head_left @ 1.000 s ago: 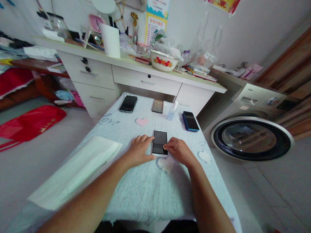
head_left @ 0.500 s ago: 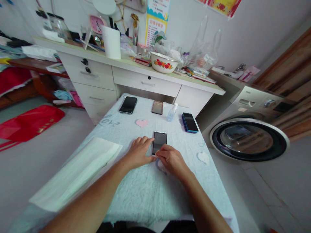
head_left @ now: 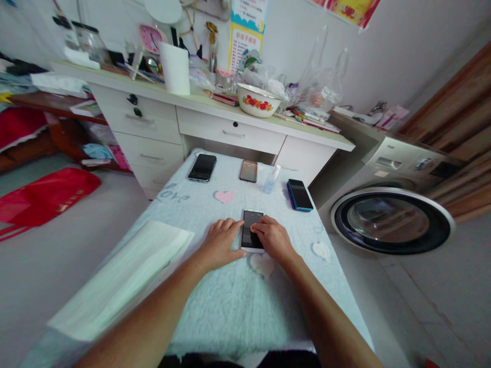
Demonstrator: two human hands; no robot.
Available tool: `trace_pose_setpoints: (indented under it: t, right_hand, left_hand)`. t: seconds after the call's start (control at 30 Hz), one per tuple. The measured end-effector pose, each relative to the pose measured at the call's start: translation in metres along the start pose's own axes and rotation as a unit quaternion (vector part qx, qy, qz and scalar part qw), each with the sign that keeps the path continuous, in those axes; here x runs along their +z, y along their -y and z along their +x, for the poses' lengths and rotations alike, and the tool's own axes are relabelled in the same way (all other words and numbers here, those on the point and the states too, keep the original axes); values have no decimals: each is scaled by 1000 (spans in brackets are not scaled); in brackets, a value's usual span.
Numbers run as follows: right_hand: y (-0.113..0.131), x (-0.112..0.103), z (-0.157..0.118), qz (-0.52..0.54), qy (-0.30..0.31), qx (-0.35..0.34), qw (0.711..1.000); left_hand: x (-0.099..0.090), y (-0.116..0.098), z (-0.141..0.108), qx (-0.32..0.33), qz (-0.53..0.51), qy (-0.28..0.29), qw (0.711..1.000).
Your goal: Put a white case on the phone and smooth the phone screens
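Note:
A white-framed phone [head_left: 248,242] with a dark screen lies flat on the cloth-covered table in front of me. Along its left edge rests my left hand [head_left: 221,241], thumb and index finger spread apart, touching the frame near the top and the bottom corner. My right hand [head_left: 273,236] is closed in a pinch, its fingertips pressed on the middle of the screen. Whatever sits between those fingertips is too small to make out.
Beyond the hands lie a black phone [head_left: 202,167], a phone case [head_left: 248,171], a clear spray bottle [head_left: 271,180] and a blue-edged phone [head_left: 299,194]. A folded white cloth [head_left: 126,278] covers the table's left side. A desk [head_left: 230,134] stands behind, a washing machine [head_left: 391,220] at right.
My right hand has slid up from the phone's bottom edge to the middle of its screen, uncovering the lower frame. My left hand stays at the left edge.

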State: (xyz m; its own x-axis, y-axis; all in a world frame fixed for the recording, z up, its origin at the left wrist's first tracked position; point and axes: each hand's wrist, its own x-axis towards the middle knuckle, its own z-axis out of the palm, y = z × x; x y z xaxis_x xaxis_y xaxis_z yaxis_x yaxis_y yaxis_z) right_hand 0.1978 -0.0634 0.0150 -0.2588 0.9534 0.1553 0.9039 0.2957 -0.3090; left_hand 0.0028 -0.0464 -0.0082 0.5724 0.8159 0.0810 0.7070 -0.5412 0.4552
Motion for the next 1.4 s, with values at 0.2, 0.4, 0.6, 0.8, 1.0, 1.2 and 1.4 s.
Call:
trace_pose_setpoints:
  t: [0.2,0.4,0.6,0.8,1.0,1.2,1.4]
  right_hand:
    - [-12,1,13,-10,-26,30,999]
    - [-10,3,18,-16,-28,42,999]
    - [10,-1,9,1,11,-12,1000]
    - [27,0,-7,19,30,-38,999]
    - [30,6,-21,17,33,-54,998]
    - [28,4,-33,9,25,-43,999]
    - [16,5,-40,17,-7,-9,1000]
  left_hand:
    - [1,0,1,0,3,1,1000]
    - [0,0,1,5,5,1,1000]
    - [-2,-2,1,-10,0,7,1000]
    - [-2,-3,2,-13,3,11,1000]
    - [1,-1,2,-16,-2,11,1000]
    - [1,-1,2,-15,-1,15,1000]
    - [1,-2,1,-7,-2,3,1000]
